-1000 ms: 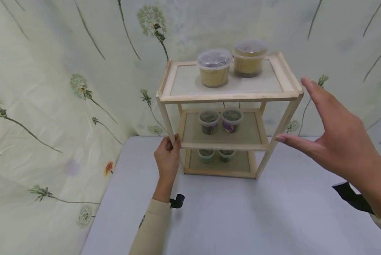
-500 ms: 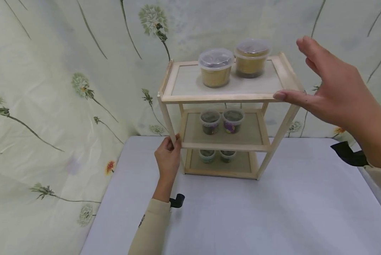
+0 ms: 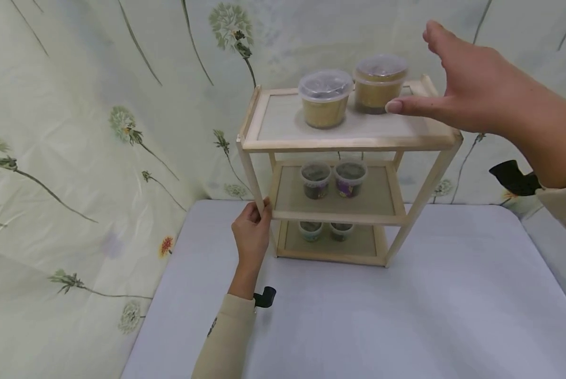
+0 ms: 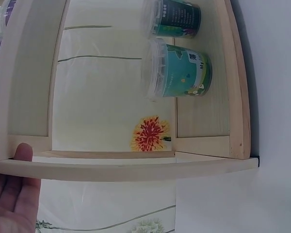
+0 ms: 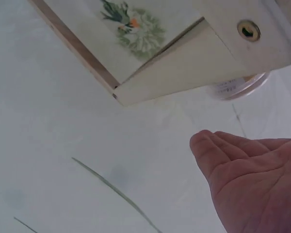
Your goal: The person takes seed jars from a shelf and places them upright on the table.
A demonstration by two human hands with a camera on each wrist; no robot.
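Observation:
A three-tier wooden shelf rack (image 3: 349,143) stands on the table. Low on its front left post (image 3: 251,173), my left hand (image 3: 251,231) grips the wood at middle-tier height. My right hand (image 3: 482,87) hovers over the right end of the top tier, fingers straight and thumb spread apart, holding nothing. Its thumb overlaps the base of the right yellow-filled lidded tub (image 3: 380,87) in the head view. Beside that tub sits a second yellow-filled lidded tub (image 3: 324,108). In the right wrist view, the fingers (image 5: 218,150) extend below the rack's corner.
Two small dark tubs (image 3: 350,181) sit on the middle tier. The bottom tier bears two more, one with a turquoise label (image 4: 184,73). Behind hangs a dandelion-print cloth (image 3: 98,68). A white-covered table (image 3: 340,326) lies beneath.
My right hand has risen from beside the rack's right post and moved left, over the top tier towards the right tub. The left hand keeps its grip on the post.

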